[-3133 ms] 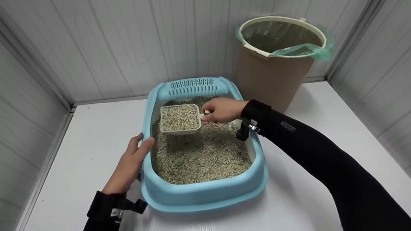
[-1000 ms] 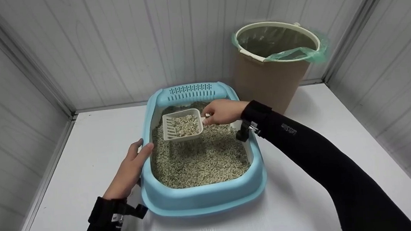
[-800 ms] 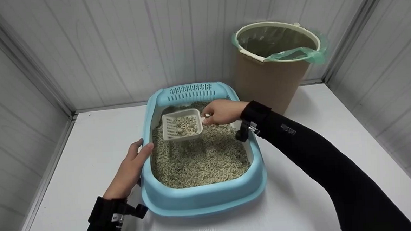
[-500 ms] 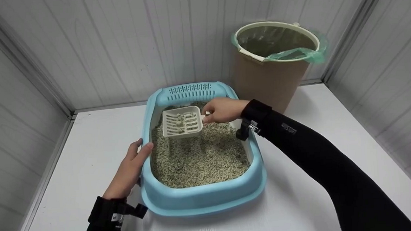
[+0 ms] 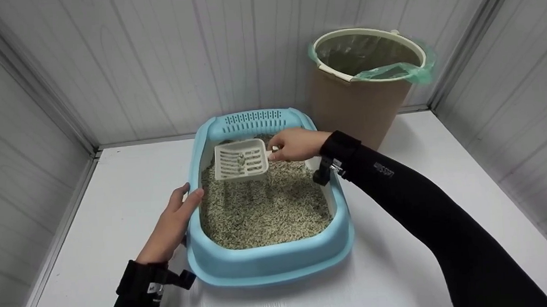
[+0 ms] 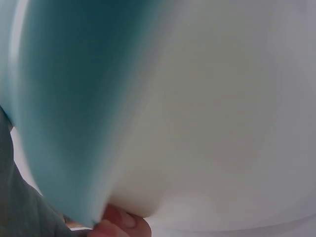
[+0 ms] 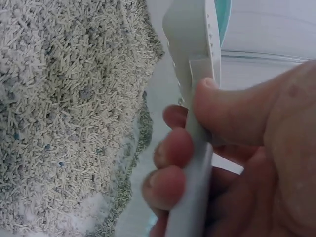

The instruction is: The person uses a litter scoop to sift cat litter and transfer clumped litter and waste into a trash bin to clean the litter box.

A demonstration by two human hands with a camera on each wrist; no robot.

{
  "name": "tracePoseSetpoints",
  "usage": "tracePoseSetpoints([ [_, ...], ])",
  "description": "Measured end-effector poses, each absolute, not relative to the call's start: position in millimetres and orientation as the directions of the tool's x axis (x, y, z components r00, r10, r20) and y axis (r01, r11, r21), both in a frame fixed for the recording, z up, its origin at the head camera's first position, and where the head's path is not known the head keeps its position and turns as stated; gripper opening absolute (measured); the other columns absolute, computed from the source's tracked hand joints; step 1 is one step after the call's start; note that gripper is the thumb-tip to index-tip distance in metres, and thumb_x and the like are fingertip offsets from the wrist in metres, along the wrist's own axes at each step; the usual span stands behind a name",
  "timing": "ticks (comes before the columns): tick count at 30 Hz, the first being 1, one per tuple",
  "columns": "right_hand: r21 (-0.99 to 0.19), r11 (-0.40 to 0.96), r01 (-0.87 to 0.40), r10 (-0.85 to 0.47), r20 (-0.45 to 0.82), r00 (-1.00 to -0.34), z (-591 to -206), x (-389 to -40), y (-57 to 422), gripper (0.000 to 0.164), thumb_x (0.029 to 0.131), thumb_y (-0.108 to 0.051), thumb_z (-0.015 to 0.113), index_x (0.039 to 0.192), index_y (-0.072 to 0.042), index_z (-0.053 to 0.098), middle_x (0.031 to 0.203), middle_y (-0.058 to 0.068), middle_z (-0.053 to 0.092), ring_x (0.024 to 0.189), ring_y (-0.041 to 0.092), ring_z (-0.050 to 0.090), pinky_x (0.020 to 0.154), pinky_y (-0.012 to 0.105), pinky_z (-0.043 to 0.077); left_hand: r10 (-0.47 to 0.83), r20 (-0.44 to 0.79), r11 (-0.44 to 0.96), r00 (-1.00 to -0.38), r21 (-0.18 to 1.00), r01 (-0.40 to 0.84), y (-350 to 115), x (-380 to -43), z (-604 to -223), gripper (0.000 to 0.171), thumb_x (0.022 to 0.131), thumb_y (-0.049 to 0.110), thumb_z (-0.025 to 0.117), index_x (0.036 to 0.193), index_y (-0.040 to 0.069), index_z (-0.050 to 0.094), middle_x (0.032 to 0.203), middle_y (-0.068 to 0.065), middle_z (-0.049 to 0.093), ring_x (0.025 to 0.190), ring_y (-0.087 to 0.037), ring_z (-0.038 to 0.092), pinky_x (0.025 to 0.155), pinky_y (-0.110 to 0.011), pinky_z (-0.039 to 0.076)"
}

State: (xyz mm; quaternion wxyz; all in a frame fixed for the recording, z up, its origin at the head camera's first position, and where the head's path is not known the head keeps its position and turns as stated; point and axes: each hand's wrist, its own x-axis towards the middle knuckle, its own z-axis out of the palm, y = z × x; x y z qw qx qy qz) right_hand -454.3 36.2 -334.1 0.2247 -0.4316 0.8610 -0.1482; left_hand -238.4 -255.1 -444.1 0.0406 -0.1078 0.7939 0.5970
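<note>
A pale slotted litter scoop [image 5: 227, 161] hovers level above the litter [image 5: 270, 219] in a light blue litter box [image 5: 270, 266]. Only a few bits cling to its slots. My right hand [image 5: 296, 144] grips the scoop from the right; the right wrist view shows thumb and fingers wrapped round its handle [image 7: 190, 197]. At the box's left side, my left hand [image 5: 174, 219] holds the rim, thumb on top. Its fingertips [image 6: 126, 224] curl under the rim's edge in the left wrist view. Most of those fingers are hidden by the box.
Behind the box to the right stands a tall brown bin [image 5: 353, 107] lined with a green plastic bag [image 5: 395, 71]. The box sits on a white table [image 5: 129, 179]. Pale panel walls [image 5: 156, 61] close in the back and both sides.
The scoop was heaped with litter; the litter has fallen through its slots into the box, leaving a few bits. Both hands keep their holds, and the right has shifted only slightly.
</note>
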Motion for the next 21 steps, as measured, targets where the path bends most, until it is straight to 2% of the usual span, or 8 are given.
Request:
tracePoseSetpoints([
  [4,-0.455,0.596,-0.662,-0.799,-0.248,-0.548,-330,-455,38,0.042,0.119,-0.029,0.058,0.15,-0.004,0.069,0.128,0.016,0.075,0.11,0.031,0.069,0.105,0.049,0.051,-0.121,-0.184,0.275,-0.976,0.938,-0.211,-254,-240,-444,0.1,0.112,0.071,0.049,0.181,0.015,0.004,0.173,-0.034,0.03,0.146,-0.05,0.05,0.093,-0.057,0.056],
  [6,-0.46,0.6,-0.655,-0.796,-0.257,-0.549,-327,-455,41,0.041,0.119,-0.029,0.058,0.149,-0.004,0.07,0.117,0.015,0.075,0.099,0.03,0.066,0.1,0.048,0.05,-0.123,-0.184,0.274,-0.975,0.938,-0.211,-254,-241,-445,0.1,0.112,0.071,0.049,0.181,0.015,0.004,0.171,-0.035,0.033,0.142,-0.051,0.053,0.089,-0.057,0.057],
  [11,-0.476,0.606,-0.637,-0.789,-0.259,-0.557,-316,-454,48,0.037,0.119,-0.03,0.059,0.144,-0.007,0.073,0.098,0.008,0.071,0.087,0.021,0.061,0.091,0.043,0.048,-0.124,-0.194,0.262,-0.973,0.939,-0.221,-254,-240,-444,0.099,0.111,0.072,0.049,0.181,0.017,0.005,0.172,-0.033,0.033,0.142,-0.05,0.054,0.086,-0.055,0.058],
  [17,-0.491,0.606,-0.626,-0.781,-0.22,-0.584,-287,-453,60,0.028,0.118,-0.03,0.061,0.122,-0.008,0.079,0.087,0.006,0.062,0.08,0.019,0.052,0.081,0.038,0.041,-0.119,-0.189,0.267,-0.975,0.94,-0.215,-255,-241,-444,0.101,0.111,0.072,0.049,0.181,0.015,0.004,0.172,-0.035,0.032,0.146,-0.051,0.051,0.095,-0.059,0.056],
  [21,-0.489,0.618,-0.615,-0.765,-0.195,-0.614,-268,-454,70,0.03,0.116,-0.032,0.063,0.127,-0.009,0.079,0.086,0.004,0.062,0.079,0.018,0.052,0.078,0.036,0.04,-0.121,-0.189,0.262,-0.975,0.941,-0.215,-256,-241,-444,0.101,0.111,0.073,0.05,0.181,0.016,0.004,0.173,-0.033,0.031,0.149,-0.05,0.048,0.102,-0.063,0.053],
])
